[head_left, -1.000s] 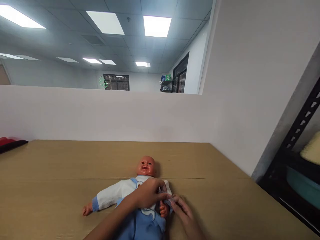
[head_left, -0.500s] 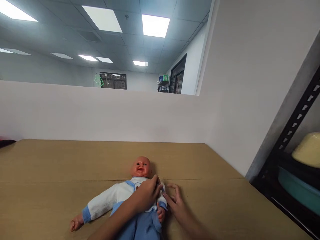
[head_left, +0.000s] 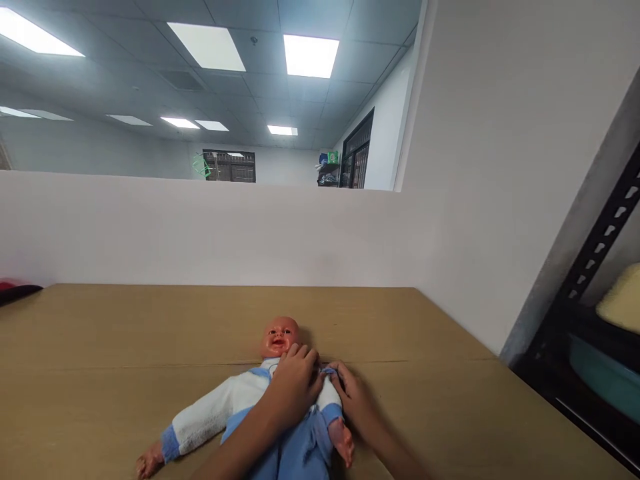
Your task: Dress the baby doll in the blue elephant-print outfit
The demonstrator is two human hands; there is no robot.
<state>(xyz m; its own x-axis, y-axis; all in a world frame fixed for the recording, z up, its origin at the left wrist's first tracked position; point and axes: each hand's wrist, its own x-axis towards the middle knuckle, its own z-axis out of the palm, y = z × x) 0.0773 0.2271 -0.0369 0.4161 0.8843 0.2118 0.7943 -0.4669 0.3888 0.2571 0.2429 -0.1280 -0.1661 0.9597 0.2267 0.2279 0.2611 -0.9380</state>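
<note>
A baby doll (head_left: 279, 337) lies on its back on the brown cardboard-covered table (head_left: 150, 327), head away from me. It wears a white top with blue cuffs and blue dungarees (head_left: 295, 450). My left hand (head_left: 295, 383) rests on the doll's chest near its shoulder, fingers curled and pinching the blue strap. My right hand (head_left: 350, 393) meets it at the doll's shoulder, fingers closed on the same bit of blue strap. One doll arm (head_left: 200, 420) stretches out to the left; the other hand (head_left: 343, 443) lies by my right wrist.
A white partition wall (head_left: 200, 227) stands behind the table. A black metal shelf rack (head_left: 585, 320) with a teal tub and a yellow object stands at the right. A red and black object (head_left: 15, 290) lies at the table's far left edge.
My hands moved up from the doll's waist to its shoulder. The right hand, open half a second ago, has closed beside the left. The doll's right arm has come free by my right wrist.
</note>
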